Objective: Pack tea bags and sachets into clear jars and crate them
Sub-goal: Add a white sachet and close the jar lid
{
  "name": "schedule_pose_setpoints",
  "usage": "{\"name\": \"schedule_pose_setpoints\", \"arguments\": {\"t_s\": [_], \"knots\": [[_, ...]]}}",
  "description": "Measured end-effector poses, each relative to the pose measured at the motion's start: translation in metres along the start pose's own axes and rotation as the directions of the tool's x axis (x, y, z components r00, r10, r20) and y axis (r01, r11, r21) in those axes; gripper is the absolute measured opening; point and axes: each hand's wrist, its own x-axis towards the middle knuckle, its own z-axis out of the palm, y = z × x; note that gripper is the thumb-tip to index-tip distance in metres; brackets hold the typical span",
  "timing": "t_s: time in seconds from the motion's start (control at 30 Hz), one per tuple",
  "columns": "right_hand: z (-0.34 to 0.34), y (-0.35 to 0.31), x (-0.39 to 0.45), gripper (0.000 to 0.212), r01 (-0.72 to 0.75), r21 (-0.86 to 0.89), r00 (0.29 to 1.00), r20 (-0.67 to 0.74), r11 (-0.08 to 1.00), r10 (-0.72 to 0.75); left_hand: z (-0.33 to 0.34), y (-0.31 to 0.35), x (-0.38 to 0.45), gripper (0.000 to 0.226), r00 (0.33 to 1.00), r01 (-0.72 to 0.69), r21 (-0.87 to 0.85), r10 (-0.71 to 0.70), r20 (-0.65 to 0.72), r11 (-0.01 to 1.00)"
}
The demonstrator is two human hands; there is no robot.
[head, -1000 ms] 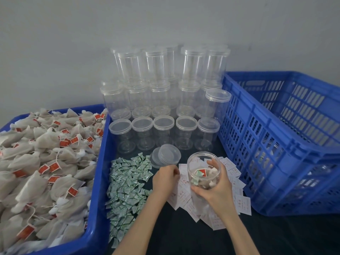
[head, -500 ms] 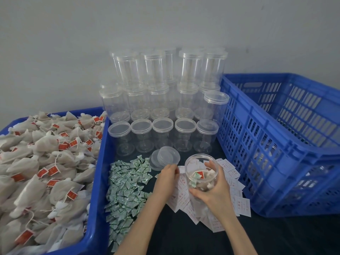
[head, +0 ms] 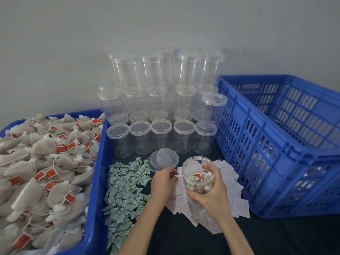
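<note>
While the right hand (head: 211, 196) grips the open jar (head: 198, 175) above the white sachets (head: 237, 205), the left hand's (head: 162, 183) fingers pinch one beside it; a tilt could spill the bags inside.

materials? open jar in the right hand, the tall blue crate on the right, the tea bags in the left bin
Open clear round jar: likely rigid glossy plastic; contents show through.
Tall blue slotted crate: moulded plastic, semi-matte, uniform colour, ribbed lattice walls.
Beige tea bags: soft matte mesh or filter fabric, probably; creased, strings, red paper-like tags.

Packing bench: stacked jars (head: 161, 92), crates (head: 276, 144)
</note>
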Motion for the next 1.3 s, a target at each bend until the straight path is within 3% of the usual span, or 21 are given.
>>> {"name": "schedule_pose_setpoints", "arguments": {"t_s": [0.13, 0.37, 0.6, 0.77, 0.87, 0.93, 1.07, 1.13, 1.23, 1.3], "knots": [[0.000, 0.001, 0.001, 0.094, -0.008, -0.007, 1.000, 0.003, 1.000, 0.008, -0.003, 0.004, -0.005, 0.011, 0.993, -0.037, 0.086, 0.046, -0.108, 0.996], [0.001, 0.002, 0.002, 0.095, -0.017, 0.003, 1.000, 0.008, 1.000, 0.017, -0.015, 0.010, 0.000, 0.011, 0.960, -0.152, -0.063, 0.132, -0.246, 0.986], [0.001, 0.000, 0.001, 0.094, -0.019, 0.022, 1.000, -0.002, 1.000, 0.019, -0.003, 0.011, 0.000, 0.015, 0.998, -0.058, -0.134, 0.056, -0.019, 0.989], [-0.001, 0.002, 0.002, 0.096, -0.024, 0.029, 1.000, -0.001, 0.999, 0.024, -0.001, 0.009, -0.003, 0.038, 0.993, -0.076, -0.079, 0.083, 0.081, 0.994], [0.000, 0.002, 0.004, 0.096, -0.029, 0.031, 1.000, -0.008, 0.999, 0.029, -0.013, 0.011, -0.004, 0.031, 0.995, -0.101, -0.097, 0.101, -0.002, 0.990], [0.000, 0.002, 0.005, 0.094, -0.029, 0.032, 1.000, -0.006, 0.999, 0.030, -0.027, 0.018, -0.008, 0.023, 0.989, -0.089, -0.153, 0.069, -0.128, 0.984], [0.002, 0.001, 0.004, 0.092, -0.028, 0.021, 1.000, 0.010, 0.999, 0.027, -0.062, 0.047, -0.016, 0.027, 0.901, -0.195, -0.342, 0.029, -0.434, 0.919], [0.005, 0.000, 0.003, 0.089, -0.032, 0.039, 0.999, 0.022, 0.999, 0.031, -0.077, 0.063, -0.018, 0.030, 0.873, -0.263, -0.427, 0.026, -0.486, 0.865], [0.010, -0.004, 0.002, 0.085, -0.028, 0.042, 0.999, 0.037, 0.999, 0.027, -0.085, 0.084, -0.014, 0.034, 0.949, -0.266, -0.440, 0.152, -0.277, 0.858], [0.013, -0.007, 0.002, 0.085, -0.029, 0.039, 0.999, 0.037, 0.999, 0.028, -0.083, 0.093, -0.013, 0.023, 0.968, -0.252, -0.212, 0.247, -0.054, 0.944]]}}
